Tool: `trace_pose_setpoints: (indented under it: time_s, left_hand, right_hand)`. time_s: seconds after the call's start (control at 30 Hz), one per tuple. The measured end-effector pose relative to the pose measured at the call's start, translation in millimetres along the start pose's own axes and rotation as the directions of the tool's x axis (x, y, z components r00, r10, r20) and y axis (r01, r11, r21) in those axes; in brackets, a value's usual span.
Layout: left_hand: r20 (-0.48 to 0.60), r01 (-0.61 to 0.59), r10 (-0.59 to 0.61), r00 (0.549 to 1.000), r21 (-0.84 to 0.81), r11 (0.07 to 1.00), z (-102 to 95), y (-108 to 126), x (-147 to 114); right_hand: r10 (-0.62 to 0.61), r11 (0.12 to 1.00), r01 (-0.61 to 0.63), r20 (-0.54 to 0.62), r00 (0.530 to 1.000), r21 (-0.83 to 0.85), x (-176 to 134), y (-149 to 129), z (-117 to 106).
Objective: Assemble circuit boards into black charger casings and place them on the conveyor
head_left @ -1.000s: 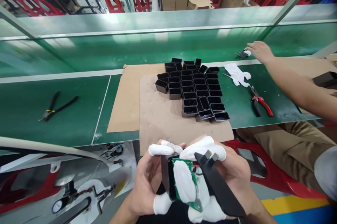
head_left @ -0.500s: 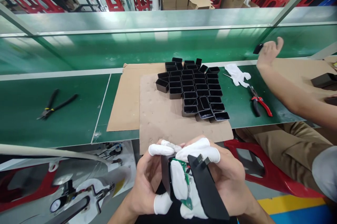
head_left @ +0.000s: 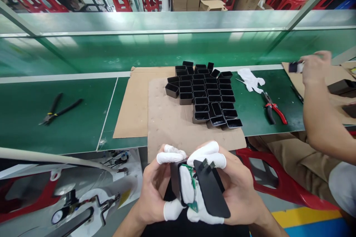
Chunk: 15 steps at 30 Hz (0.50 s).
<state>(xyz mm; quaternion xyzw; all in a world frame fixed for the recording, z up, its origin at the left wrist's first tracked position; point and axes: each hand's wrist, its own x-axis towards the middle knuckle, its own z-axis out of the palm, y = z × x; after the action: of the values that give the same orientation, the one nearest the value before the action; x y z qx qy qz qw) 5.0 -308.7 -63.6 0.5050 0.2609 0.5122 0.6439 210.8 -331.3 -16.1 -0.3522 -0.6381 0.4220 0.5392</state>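
Observation:
In front of my body, my left hand is closed around a black plastic case. My right hand grips a black plug cover with two metal prongs, tilted beside the case's open side. Between the two sits a green circuit board, partly inside the case, with a white lump against it. White finger cots cover several of my fingertips. How deep the board goes is hidden. Beyond my hands, many open black cases stand grouped on cardboard.
Black-handled pliers lie on the green bench at left. Red-and-black pliers and a white glove lie at right. A co-worker's arm reaches in there. An air hose and gauge are at lower left.
The plug cover and board have shifted slightly left and up, closer to the case. The co-worker's hand has moved right, carrying a small dark item.

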Motion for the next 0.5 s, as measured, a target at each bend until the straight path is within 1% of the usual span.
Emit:
trace_pose_setpoints:
  time_s: [0.17, 0.27, 0.33, 0.4, 0.5]
  left_hand:
    - [-0.003, -0.024, 0.024, 1.0, 0.053, 0.998, -2.6, 0.6, -0.5]
    - [-0.011, -0.006, 0.006, 1.0, 0.059, 0.998, -4.8, 0.6, -1.8]
    - [-0.022, 0.016, -0.015, 1.0, 0.04, 0.999, -5.8, -1.1, -3.7]
    - [-0.047, 0.042, -0.041, 0.998, 0.028, 0.999, -5.7, -4.5, -6.9]
    - [-0.137, 0.026, -0.026, 0.99, -0.006, 1.0, -3.8, -10.5, -13.3]
  right_hand:
    - [0.03, 1.0, -0.03, 0.002, 1.0, -0.001, 4.5, -1.6, 1.7]
    - [0.066, 0.998, -0.066, 0.017, 0.998, 0.0, 6.1, -3.0, 1.3]
    - [0.113, 0.993, -0.112, 0.044, 0.993, -0.019, 6.5, -3.6, 0.0]
    - [0.142, 0.99, -0.14, 0.075, 0.987, -0.035, 6.5, -3.1, -1.0]
    - [0.131, 0.991, -0.13, 0.084, 0.988, -0.007, 6.0, 2.4, 0.3]
